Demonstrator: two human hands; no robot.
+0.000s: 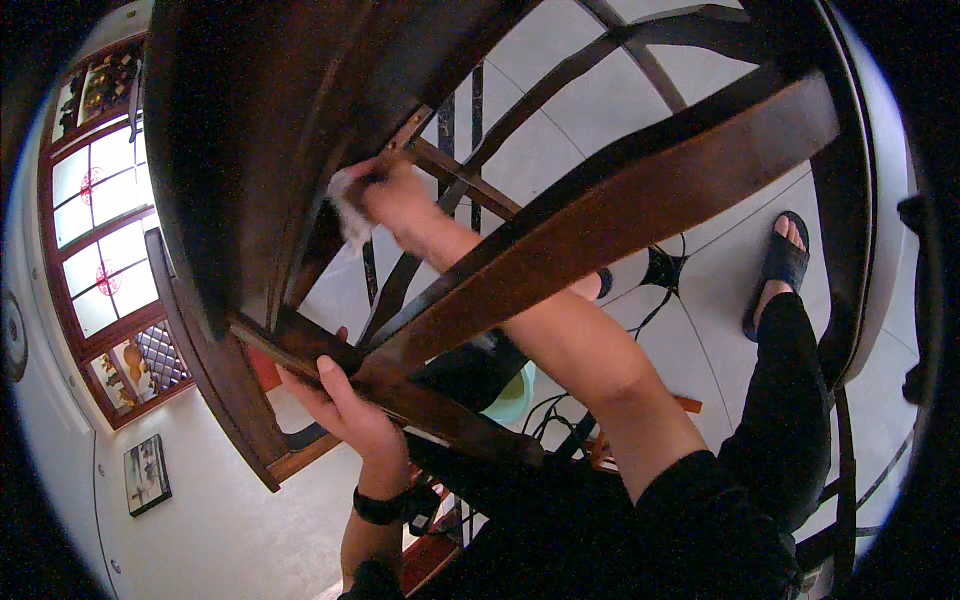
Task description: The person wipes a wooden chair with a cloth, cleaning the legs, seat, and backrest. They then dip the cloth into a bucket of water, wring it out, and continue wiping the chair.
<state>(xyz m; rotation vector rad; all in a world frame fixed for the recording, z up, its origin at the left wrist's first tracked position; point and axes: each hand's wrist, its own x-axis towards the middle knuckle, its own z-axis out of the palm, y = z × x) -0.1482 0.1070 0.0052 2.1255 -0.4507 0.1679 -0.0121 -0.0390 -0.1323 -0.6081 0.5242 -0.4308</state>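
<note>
Dark wooden furniture, its flat panel at the upper left and a curved wooden bar crossing the middle, fills much of the view. My right hand, somewhat blurred, reaches beneath the bar and holds a whitish cloth against the inner side of the panel, near a small corner piece. With a black band on the wrist, my left hand grips the edge of a wooden rail at the lower left, thumb on top.
A pale green basin stands on the tiled floor, with black cables beside it. My sandalled foot is at the right. Further curved wooden bars cross the top. A framed picture hangs on the wall at the left.
</note>
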